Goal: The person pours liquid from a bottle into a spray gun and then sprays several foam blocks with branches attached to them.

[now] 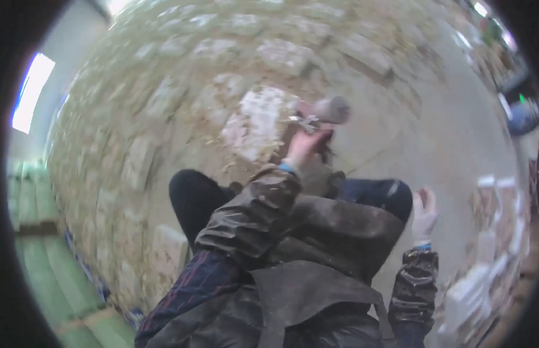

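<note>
Near the centre, my left hand (304,145), in a pale glove with a blue cuff, is closed at a blurred tool-like object with a pale grey rounded cylinder (333,110) at its end. Beside the fingers shows a shiny metal piece (307,122); I cannot tell which part the hand grips. Just left of this lies a pale, rough-topped block (263,119) with yellowish crumbs around it. My right hand (425,216), also gloved, hangs beyond my right knee. Its fingers are loosely bent and somewhat apart, and nothing shows in them.
Many similar rough blocks (287,55) cover the floor ahead and to the left. White pieces (469,301) are piled at the right edge. Green stuffed sacks (46,261) line the left. My knees and a brown apron (316,284) fill the lower middle.
</note>
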A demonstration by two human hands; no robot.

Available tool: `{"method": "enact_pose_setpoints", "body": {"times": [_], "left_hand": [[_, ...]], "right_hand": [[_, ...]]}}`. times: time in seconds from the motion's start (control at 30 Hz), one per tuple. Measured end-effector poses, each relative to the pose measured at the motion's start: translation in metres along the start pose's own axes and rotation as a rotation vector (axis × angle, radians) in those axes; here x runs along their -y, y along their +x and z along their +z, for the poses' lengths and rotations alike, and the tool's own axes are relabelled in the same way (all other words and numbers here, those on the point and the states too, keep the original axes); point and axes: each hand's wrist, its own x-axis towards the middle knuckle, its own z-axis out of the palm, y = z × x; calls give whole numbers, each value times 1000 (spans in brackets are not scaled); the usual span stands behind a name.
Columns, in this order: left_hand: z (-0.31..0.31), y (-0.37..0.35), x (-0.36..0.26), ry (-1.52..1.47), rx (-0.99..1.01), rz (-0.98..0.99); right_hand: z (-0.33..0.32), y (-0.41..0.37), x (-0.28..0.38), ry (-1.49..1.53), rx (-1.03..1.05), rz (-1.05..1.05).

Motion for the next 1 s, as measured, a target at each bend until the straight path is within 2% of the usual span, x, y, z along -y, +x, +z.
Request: {"method": "enact_pose_setpoints", "body": {"times": [0.07, 0.1, 0.17, 0.27, 0.37, 0.47, 0.57, 0.67, 0.7, 0.77, 0.87, 0.97, 1.0], "left_hand": [[15, -1, -6, -63, 102, -59], [19, -5, -14, -79, 80, -54], [29, -11, -28, -116, 50, -61], [24, -8, -33, -98, 105, -144], [12, 7, -18, -175, 165, -53], [22, -10, -52, -443, 144, -138], [24, -3, -50, -367, 170, -156], [18, 3, -47, -81, 222, -3], [12, -14, -57, 29, 187, -23], [8, -44, -77, 477, 78, -79], [-31, -100, -34, 670, 160, -72], [-116, -115, 78, 969, 203, -202], [-117, -99, 60, 995, 141, -281]], "right_hand": [[28, 6, 126, -68, 337, -310], [54, 13, 142, -87, 409, -400], [105, 22, 174, -161, 643, -722], [169, 27, 169, -7, 496, -922], [180, 23, 184, 160, 503, -842], [186, 30, 182, 266, 577, -858], [199, 32, 176, 425, 682, -719], [203, 37, 164, 367, 524, -676], [201, 36, 172, 397, 525, -666], [192, 39, 187, 521, 493, -646], [177, 45, 203, 541, 486, -413], [180, 70, 178, 321, 373, -654], [183, 70, 178, 387, 376, -583]]}}
